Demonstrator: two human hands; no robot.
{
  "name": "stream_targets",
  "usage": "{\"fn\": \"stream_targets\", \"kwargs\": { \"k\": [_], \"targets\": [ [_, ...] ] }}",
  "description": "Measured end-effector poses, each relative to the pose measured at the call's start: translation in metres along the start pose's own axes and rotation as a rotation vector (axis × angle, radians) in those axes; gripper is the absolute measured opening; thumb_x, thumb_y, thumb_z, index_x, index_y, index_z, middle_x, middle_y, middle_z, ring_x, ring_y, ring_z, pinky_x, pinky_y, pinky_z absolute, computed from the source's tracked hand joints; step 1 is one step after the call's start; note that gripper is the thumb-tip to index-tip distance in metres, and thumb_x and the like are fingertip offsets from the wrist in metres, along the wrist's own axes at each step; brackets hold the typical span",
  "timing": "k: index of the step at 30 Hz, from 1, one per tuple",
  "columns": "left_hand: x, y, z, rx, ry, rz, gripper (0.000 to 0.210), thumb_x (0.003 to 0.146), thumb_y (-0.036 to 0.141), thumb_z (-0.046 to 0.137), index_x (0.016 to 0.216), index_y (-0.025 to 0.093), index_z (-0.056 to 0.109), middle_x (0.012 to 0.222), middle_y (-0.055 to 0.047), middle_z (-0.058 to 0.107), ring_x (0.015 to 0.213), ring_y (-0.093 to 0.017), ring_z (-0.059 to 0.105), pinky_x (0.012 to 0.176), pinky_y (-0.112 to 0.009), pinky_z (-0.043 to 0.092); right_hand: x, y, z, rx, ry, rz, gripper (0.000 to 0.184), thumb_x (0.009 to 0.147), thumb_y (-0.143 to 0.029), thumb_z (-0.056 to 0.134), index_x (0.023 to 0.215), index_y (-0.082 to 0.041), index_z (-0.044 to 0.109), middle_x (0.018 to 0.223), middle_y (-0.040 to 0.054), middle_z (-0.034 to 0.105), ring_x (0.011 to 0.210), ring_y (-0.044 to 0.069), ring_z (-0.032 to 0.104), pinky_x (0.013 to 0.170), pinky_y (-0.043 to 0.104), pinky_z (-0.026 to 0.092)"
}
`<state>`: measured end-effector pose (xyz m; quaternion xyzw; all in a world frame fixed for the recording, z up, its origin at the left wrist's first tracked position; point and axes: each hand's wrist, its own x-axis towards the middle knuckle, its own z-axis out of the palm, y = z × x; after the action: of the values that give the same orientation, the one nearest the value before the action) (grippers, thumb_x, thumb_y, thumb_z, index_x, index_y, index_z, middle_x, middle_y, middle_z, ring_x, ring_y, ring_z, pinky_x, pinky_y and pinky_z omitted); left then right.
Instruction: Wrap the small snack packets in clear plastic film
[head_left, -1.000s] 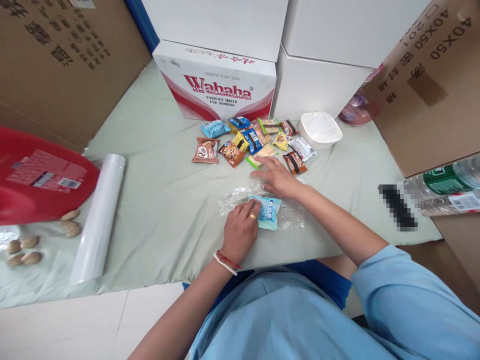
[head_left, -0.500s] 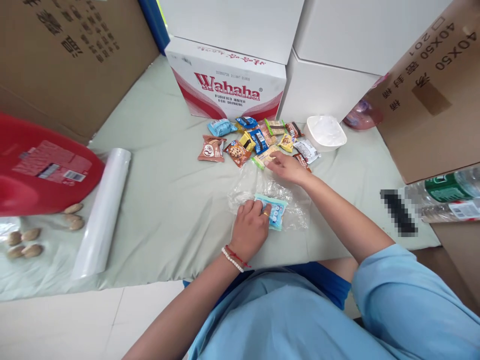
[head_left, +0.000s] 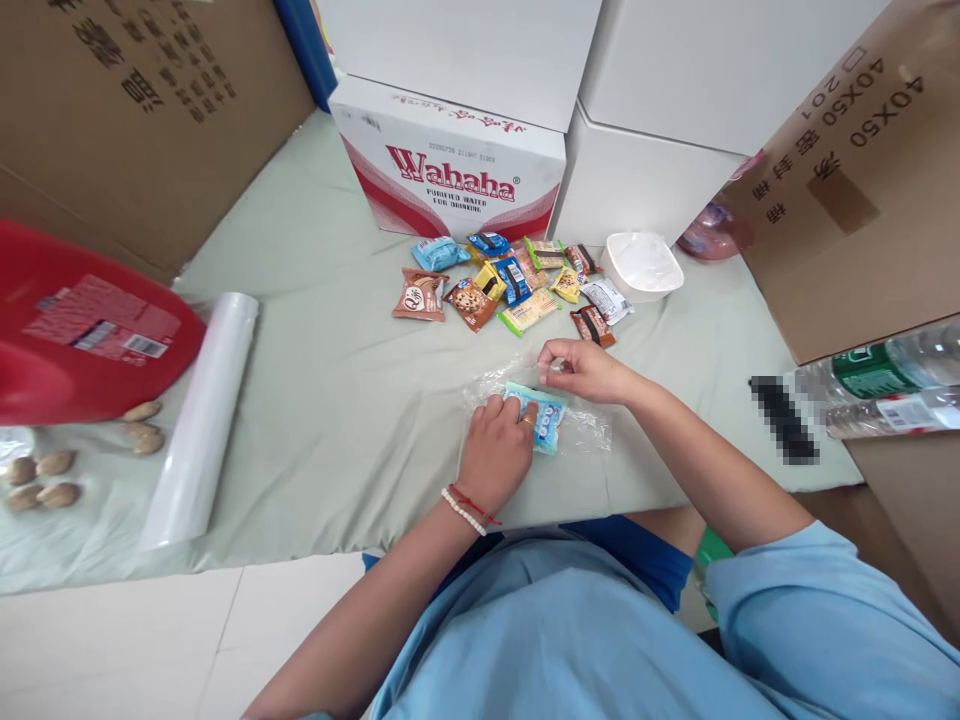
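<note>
My left hand point(head_left: 496, 448) lies over the left end of a light blue snack packet point(head_left: 550, 424), its curled fingers gripping it. Beneath the packet spreads a crumpled clear plastic bag point(head_left: 592, 430). With thumb and forefinger, my right hand point(head_left: 581, 370) pinches the far edge of that bag, just above the packet. Beyond my hands lies a loose group of wrapped snacks, among them a yellow-green packet point(head_left: 529, 312), a brown packet point(head_left: 420, 295), a cookie packet point(head_left: 471, 303) and a dark-banded brown one point(head_left: 593, 326).
A white bowl point(head_left: 643, 285) stands right of the snacks, before stacked white boxes and a Wahaha carton point(head_left: 457, 170). On the left are a plastic roll point(head_left: 201, 420), several walnut-like brown pieces point(head_left: 56, 462) and a red jug point(head_left: 90, 340). Plastic bottles point(head_left: 892, 365) lie at right.
My right hand has drawn back from the yellow-green packet towards me and closed on the bag's edge. That packet stays among the snacks. My left hand remains on the blue packet.
</note>
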<state>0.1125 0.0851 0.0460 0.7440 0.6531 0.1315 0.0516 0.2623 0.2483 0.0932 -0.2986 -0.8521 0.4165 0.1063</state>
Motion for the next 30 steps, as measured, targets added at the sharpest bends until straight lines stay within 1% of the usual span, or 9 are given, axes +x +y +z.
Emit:
{"fn": "stream_targets", "kwargs": {
  "k": [4, 8, 11, 17, 22, 24, 26, 28, 30],
  "targets": [
    [-0.001, -0.001, 0.002, -0.044, -0.027, -0.017, 0.027, 0.105, 0.019, 0.05, 0.111, 0.018, 0.077, 0.094, -0.012, 0.069, 0.103, -0.033, 0.06, 0.083, -0.047, 0.045, -0.029, -0.014, 0.034, 0.06, -0.032, -0.066, 0.004, 0.093, -0.022, 0.056, 0.093, -0.022, 0.06, 0.106, 0.004, 0.077, 0.091, 0.017, 0.071, 0.081, 0.029, 0.054],
    [0.001, -0.012, 0.004, -0.144, -0.076, -0.021, 0.025, 0.103, 0.018, 0.05, 0.102, 0.02, 0.076, 0.094, -0.01, 0.07, 0.101, -0.031, 0.062, 0.082, -0.044, 0.045, -0.054, -0.011, 0.072, -0.004, 0.128, -0.082, 0.02, 0.096, -0.012, 0.044, 0.101, -0.025, 0.058, 0.126, 0.0073, 0.077, 0.125, 0.02, 0.071, 0.102, 0.039, 0.056],
    [0.003, -0.026, 0.005, -0.283, -0.119, 0.003, 0.026, 0.099, 0.014, 0.049, 0.094, 0.021, 0.074, 0.093, -0.009, 0.07, 0.096, -0.028, 0.063, 0.08, -0.041, 0.046, -0.063, -0.011, 0.089, -0.191, 0.145, -0.066, 0.029, 0.094, -0.007, 0.043, 0.111, -0.025, 0.059, 0.148, 0.008, 0.068, 0.137, 0.021, 0.066, 0.101, 0.038, 0.059],
    [0.007, -0.054, -0.005, -0.635, -0.197, 0.022, 0.024, 0.09, 0.019, 0.048, 0.079, 0.021, 0.069, 0.081, -0.004, 0.071, 0.08, -0.021, 0.064, 0.077, -0.033, 0.047, -0.06, -0.024, 0.098, -0.574, 0.057, -0.021, 0.038, 0.097, -0.008, 0.046, 0.125, -0.027, 0.065, 0.165, 0.001, 0.051, 0.119, 0.025, 0.074, 0.08, 0.037, 0.063],
    [0.006, -0.071, -0.016, -0.933, -0.314, -0.117, 0.025, 0.086, 0.035, 0.056, 0.085, 0.023, 0.078, 0.086, -0.001, 0.08, 0.083, -0.022, 0.071, 0.082, -0.034, 0.052, -0.051, -0.032, 0.101, -0.611, -0.027, -0.003, 0.044, 0.098, -0.01, 0.047, 0.13, -0.03, 0.069, 0.17, -0.0034, 0.044, 0.109, 0.027, 0.075, 0.076, 0.041, 0.062],
    [0.004, -0.078, -0.018, -1.083, -0.269, -0.274, 0.027, 0.082, 0.043, 0.066, 0.09, 0.022, 0.08, 0.092, -0.003, 0.082, 0.09, -0.025, 0.074, 0.088, -0.036, 0.055, -0.05, -0.032, 0.102, -0.622, -0.043, -0.001, 0.045, 0.099, -0.01, 0.048, 0.133, -0.031, 0.067, 0.17, -0.0039, 0.044, 0.107, 0.026, 0.075, 0.075, 0.039, 0.061],
    [0.003, -0.085, -0.02, -1.161, -0.131, -0.465, 0.037, 0.08, 0.049, 0.071, 0.098, 0.019, 0.08, 0.091, -0.006, 0.082, 0.091, -0.026, 0.074, 0.089, -0.038, 0.057, -0.052, -0.032, 0.103, -0.655, -0.058, -0.037, 0.044, 0.099, -0.009, 0.049, 0.133, -0.031, 0.067, 0.17, -0.0048, 0.044, 0.104, 0.025, 0.074, 0.074, 0.038, 0.06],
    [0.004, -0.092, -0.02, -1.091, 0.036, -0.599, 0.044, 0.082, 0.052, 0.069, 0.107, 0.017, 0.078, 0.091, -0.008, 0.08, 0.09, -0.025, 0.073, 0.088, -0.039, 0.058, -0.055, -0.031, 0.104, -0.69, -0.072, -0.096, 0.04, 0.099, -0.009, 0.051, 0.129, -0.03, 0.069, 0.171, -0.0059, 0.043, 0.101, 0.023, 0.073, 0.075, 0.038, 0.06],
    [0.009, -0.098, -0.021, -0.945, 0.165, -0.601, 0.048, 0.088, 0.052, 0.064, 0.116, 0.016, 0.076, 0.105, -0.01, 0.079, 0.099, -0.026, 0.072, 0.095, -0.04, 0.057, -0.058, -0.03, 0.105, -0.729, -0.086, -0.141, 0.037, 0.1, -0.009, 0.052, 0.125, -0.028, 0.071, 0.171, -0.0072, 0.041, 0.098, 0.022, 0.071, 0.075, 0.037, 0.059]
  ]
}}
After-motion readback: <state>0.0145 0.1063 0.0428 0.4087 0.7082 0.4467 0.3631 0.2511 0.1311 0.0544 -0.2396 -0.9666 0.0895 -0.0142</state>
